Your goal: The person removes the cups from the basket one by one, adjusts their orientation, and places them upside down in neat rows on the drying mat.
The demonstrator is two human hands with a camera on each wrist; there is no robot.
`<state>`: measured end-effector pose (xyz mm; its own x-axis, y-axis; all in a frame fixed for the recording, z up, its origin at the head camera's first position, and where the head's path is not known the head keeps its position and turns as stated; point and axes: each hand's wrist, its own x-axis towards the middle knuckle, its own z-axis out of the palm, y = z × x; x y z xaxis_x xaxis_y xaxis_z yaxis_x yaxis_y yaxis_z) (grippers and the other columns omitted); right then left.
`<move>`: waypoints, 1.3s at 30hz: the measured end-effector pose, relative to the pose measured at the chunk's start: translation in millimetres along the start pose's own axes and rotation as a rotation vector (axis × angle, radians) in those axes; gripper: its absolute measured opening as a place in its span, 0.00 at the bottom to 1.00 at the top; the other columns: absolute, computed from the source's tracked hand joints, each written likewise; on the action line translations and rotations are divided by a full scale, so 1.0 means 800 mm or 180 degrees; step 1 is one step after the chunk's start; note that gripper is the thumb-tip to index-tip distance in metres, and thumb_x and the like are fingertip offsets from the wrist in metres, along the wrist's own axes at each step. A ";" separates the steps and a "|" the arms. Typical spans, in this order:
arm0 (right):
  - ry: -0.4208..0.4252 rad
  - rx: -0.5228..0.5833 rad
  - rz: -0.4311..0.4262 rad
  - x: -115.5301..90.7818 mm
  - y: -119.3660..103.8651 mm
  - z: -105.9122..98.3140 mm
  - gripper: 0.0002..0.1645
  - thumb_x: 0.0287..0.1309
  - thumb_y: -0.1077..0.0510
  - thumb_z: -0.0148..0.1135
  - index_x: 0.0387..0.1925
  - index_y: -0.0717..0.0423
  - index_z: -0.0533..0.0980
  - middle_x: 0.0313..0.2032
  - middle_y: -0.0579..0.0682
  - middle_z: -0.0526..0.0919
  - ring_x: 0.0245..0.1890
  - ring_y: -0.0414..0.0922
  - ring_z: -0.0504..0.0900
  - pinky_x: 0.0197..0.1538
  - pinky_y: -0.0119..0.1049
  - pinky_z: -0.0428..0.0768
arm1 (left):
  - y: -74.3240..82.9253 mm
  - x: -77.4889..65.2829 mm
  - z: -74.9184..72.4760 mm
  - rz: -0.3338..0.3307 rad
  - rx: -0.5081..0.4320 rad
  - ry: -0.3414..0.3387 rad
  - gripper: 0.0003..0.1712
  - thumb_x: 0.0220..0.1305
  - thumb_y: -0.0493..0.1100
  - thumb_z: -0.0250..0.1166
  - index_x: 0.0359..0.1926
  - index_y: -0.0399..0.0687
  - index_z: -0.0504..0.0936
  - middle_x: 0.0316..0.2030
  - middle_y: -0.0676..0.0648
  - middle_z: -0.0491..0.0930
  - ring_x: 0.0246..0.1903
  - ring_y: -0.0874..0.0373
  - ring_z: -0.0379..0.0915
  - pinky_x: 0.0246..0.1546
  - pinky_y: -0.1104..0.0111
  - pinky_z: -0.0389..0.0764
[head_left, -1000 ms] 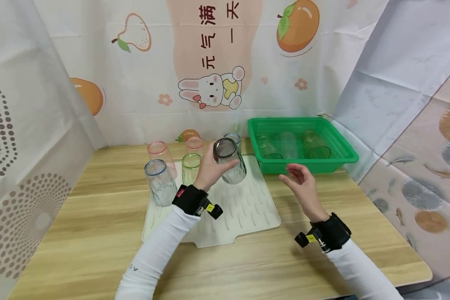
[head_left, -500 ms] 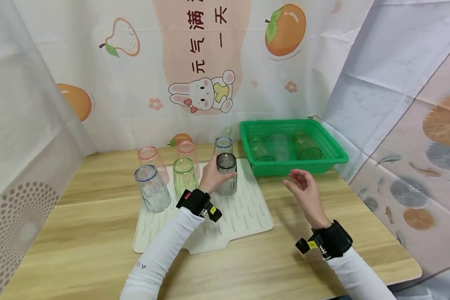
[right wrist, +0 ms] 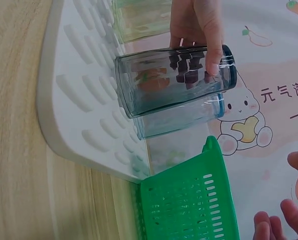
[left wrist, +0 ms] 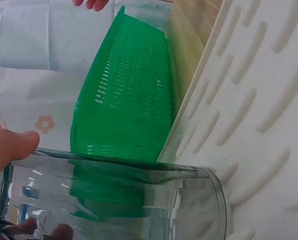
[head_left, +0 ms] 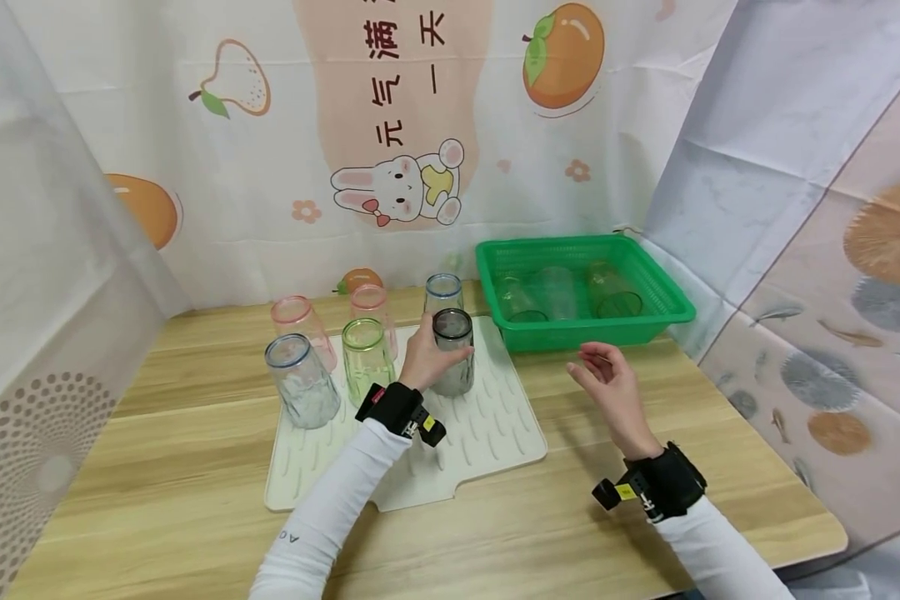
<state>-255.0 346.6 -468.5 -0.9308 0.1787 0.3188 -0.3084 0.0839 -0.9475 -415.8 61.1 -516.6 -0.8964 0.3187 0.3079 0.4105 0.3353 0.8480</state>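
My left hand [head_left: 429, 357] grips a smoky grey drinking glass [head_left: 456, 367] near its base, thumb on one side and fingers on the other. The glass is upside down, its rim at the ribbed white drying mat [head_left: 487, 425]. Behind it stands a blue-tinted glass [head_left: 444, 287], partly hidden. To the left, a green glass [head_left: 367, 362] and a pink glass [head_left: 372, 300] stand inverted. My right hand [head_left: 611, 392] hovers in front of the green basket [head_left: 585, 336], fingers loosely bent and holding nothing.
Another pink glass [head_left: 300, 317] and a blue-rimmed glass [head_left: 303, 387] stand upside down at the mat's left side. Inside the basket lie several clear and greenish glasses [head_left: 558, 292]. A printed curtain [head_left: 555, 192] hangs behind the wooden table [head_left: 172, 467].
The left hand has lowered the grey glass from a tilted, raised position to upright at the mat. The right hand has stayed nearly still. The head view has shifted slightly.
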 end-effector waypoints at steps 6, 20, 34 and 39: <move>-0.0062 -0.0022 -0.0135 0.018 0.032 0.006 0.32 0.62 0.56 0.65 0.64 0.57 0.64 0.63 0.62 0.64 0.63 0.48 0.65 0.64 0.35 0.65 | 0.069 -0.034 -0.035 -0.0170 0.0073 0.0016 0.49 0.60 0.51 0.69 0.72 0.41 0.51 0.62 0.37 0.66 0.61 0.43 0.64 0.59 0.56 0.67; 0.0032 -0.0924 -0.0671 0.135 0.120 -0.043 0.34 0.60 0.51 0.67 0.66 0.40 0.64 0.62 0.50 0.68 0.62 0.41 0.67 0.64 0.38 0.63 | 0.095 -0.050 -0.059 0.0359 0.0025 0.0255 0.52 0.53 0.60 0.72 0.71 0.51 0.55 0.64 0.42 0.65 0.64 0.49 0.61 0.61 0.58 0.64; 0.0172 -0.1963 -0.0627 0.292 0.111 -0.089 0.36 0.57 0.37 0.63 0.65 0.32 0.62 0.61 0.41 0.68 0.60 0.35 0.66 0.62 0.33 0.63 | 0.180 -0.100 -0.110 0.0511 0.0402 0.0073 0.46 0.54 0.42 0.74 0.67 0.34 0.59 0.64 0.35 0.65 0.64 0.42 0.60 0.63 0.56 0.62; -0.0331 -0.2351 -0.0536 0.286 0.044 -0.057 0.30 0.60 0.39 0.61 0.61 0.39 0.68 0.58 0.42 0.72 0.59 0.39 0.68 0.61 0.37 0.65 | 0.183 -0.110 -0.114 0.0573 0.0355 0.0079 0.45 0.52 0.41 0.75 0.66 0.31 0.61 0.63 0.33 0.66 0.63 0.42 0.61 0.61 0.52 0.64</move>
<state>-469.7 434.8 -428.2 -0.9078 0.0154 0.4191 -0.2705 0.7421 -0.6133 -292.3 1.1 -379.8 -0.8102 0.3610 0.4617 0.5791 0.3715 0.7257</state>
